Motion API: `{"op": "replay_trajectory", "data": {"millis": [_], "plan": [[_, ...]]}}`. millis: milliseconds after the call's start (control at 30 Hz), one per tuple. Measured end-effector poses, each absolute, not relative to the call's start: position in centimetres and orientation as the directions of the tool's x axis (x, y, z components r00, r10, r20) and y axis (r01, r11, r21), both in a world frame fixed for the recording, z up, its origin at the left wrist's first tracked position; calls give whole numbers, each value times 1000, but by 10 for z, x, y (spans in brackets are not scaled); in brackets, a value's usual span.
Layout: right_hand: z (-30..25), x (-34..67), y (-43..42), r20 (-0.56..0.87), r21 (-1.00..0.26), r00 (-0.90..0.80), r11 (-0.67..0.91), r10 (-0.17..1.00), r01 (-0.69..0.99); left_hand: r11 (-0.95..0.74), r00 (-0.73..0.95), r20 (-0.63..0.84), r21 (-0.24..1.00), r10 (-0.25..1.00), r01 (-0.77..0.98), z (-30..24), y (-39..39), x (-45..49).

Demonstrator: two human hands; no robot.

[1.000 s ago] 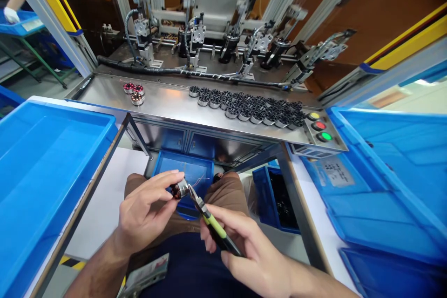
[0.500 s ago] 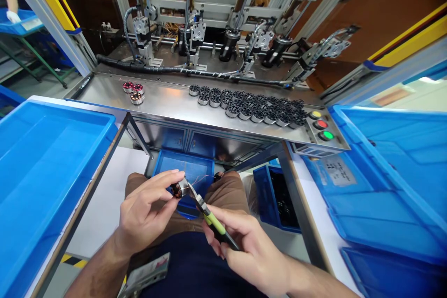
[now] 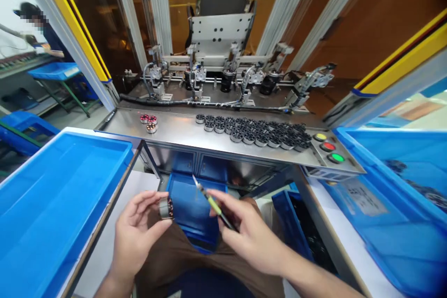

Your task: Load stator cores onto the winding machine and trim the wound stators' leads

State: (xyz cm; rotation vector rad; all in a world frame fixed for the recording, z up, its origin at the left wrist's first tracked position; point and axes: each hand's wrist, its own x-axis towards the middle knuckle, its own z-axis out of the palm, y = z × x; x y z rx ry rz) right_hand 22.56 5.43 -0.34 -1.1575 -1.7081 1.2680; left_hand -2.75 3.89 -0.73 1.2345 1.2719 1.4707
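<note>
My left hand [image 3: 138,233] pinches a small wound motor stator [image 3: 166,208] between thumb and fingers, above my lap. My right hand [image 3: 249,233] grips a pair of cutters with a green and black handle [image 3: 213,205], tip pointing up and left, apart from the stator. Under both hands lies a small blue bin [image 3: 193,207] on my knees.
A steel bench [image 3: 181,132] carries three wound stators [image 3: 149,122] at the left, several dark unwound cores [image 3: 254,130] in rows, and yellow, red and green buttons [image 3: 328,146]. Big blue trays stand at left [image 3: 52,195] and right [image 3: 398,186]. Another person works at far left.
The cutters have come off the stator and my hands have drawn apart. My head has tilted up, showing more of the machine behind the bench.
</note>
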Motion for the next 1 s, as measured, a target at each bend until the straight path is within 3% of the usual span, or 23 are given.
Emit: {"op": "replay_trajectory", "data": {"millis": [100, 167, 233, 300, 367, 500, 700, 1000], "plan": [[15, 216, 115, 217, -788, -225, 307, 950, 534, 72, -293, -121, 982, 949, -174, 5, 28, -59], [24, 201, 162, 272, -607, -194, 324, 943, 725, 158, -382, -219, 970, 898, -186, 15, 21, -85], [28, 180, 206, 232, -445, -186, 274, 955, 852, 206, -458, -235, 972, 858, -113, 22, 19, -114], [26, 157, 240, 190, -371, -188, 248, 964, 895, 214, -523, -163, 976, 837, 37, 23, 29, -147], [21, 136, 262, 180, -349, -198, 250, 964, 903, 230, -577, -46, 940, 815, 251, 17, 51, -185], [5, 116, 283, 212, -300, -213, 271, 954, 915, 354, -716, 15, 862, 698, 364, -12, 116, -270], [-19, 114, 297, 272, -244, -247, 315, 930, 917, 474, -812, 123, 758, 570, 448, -56, 210, -355], [-40, 116, 311, 411, -231, -263, 379, 873, 896, 453, -846, 296, 741, 443, 496, -100, 299, -385]]}}
